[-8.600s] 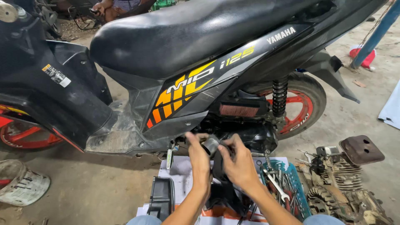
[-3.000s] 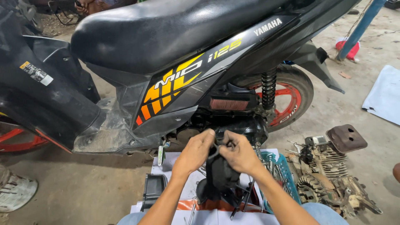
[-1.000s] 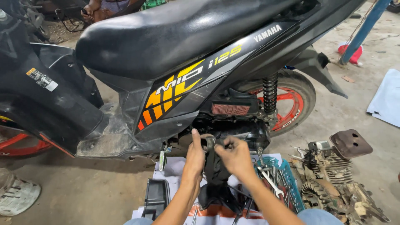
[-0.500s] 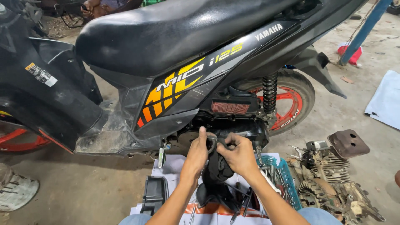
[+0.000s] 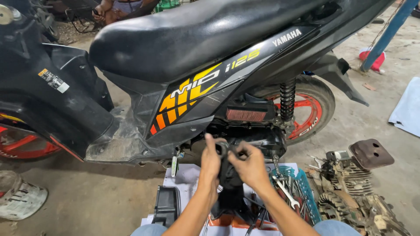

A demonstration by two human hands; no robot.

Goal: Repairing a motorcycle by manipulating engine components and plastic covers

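Observation:
A black scooter with orange and yellow side graphics stands on the concrete floor in front of me. Both my hands are low at its engine area under the side panel. My left hand and my right hand together grip a black rubber hose-like part with a metal clamp ring at its top. The part's lower end is hidden behind my forearms. The rear wheel with an orange rim and the black shock spring lie just right of my hands.
A teal basket of wrenches sits by my right arm. A black plastic cover and white paper lie below. Dismantled engine parts are at right. A worn shoe lies at left. Another person sits behind the scooter.
My hands stay on the black part with small shifts of grip; over the last second they have come slightly closer together at the clamp ring.

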